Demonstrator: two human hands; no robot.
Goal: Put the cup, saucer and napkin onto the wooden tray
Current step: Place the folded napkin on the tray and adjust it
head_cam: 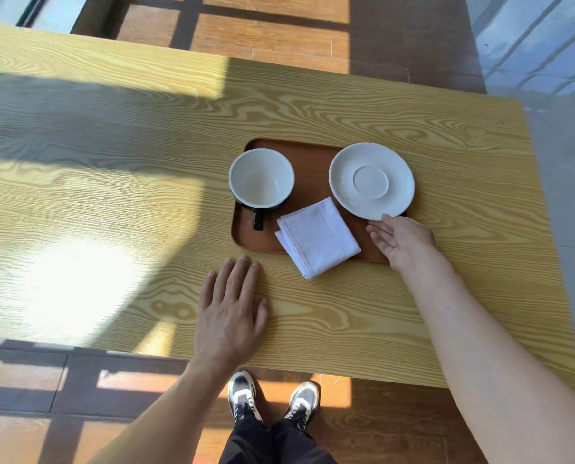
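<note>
The brown wooden tray [309,169] lies on the table, right of centre. At its left end stands the cup [261,179], white inside and black outside, handle pointing toward me. The white saucer [371,180] sits at the tray's right end and overhangs its edge. The folded white napkin [316,237] lies on the tray's front part, one corner sticking out over the front rim. My right hand [401,239] is palm up with fingers apart, fingertips just under the saucer's near rim, gripping nothing. My left hand [232,306] rests flat on the table in front of the tray.
The light wood-grain table [112,195] stretches wide to the left, partly sunlit. Its near edge runs just above my shoes [272,400]. Beyond it is brown wooden flooring, and a grey paved strip [530,45] lies at the right.
</note>
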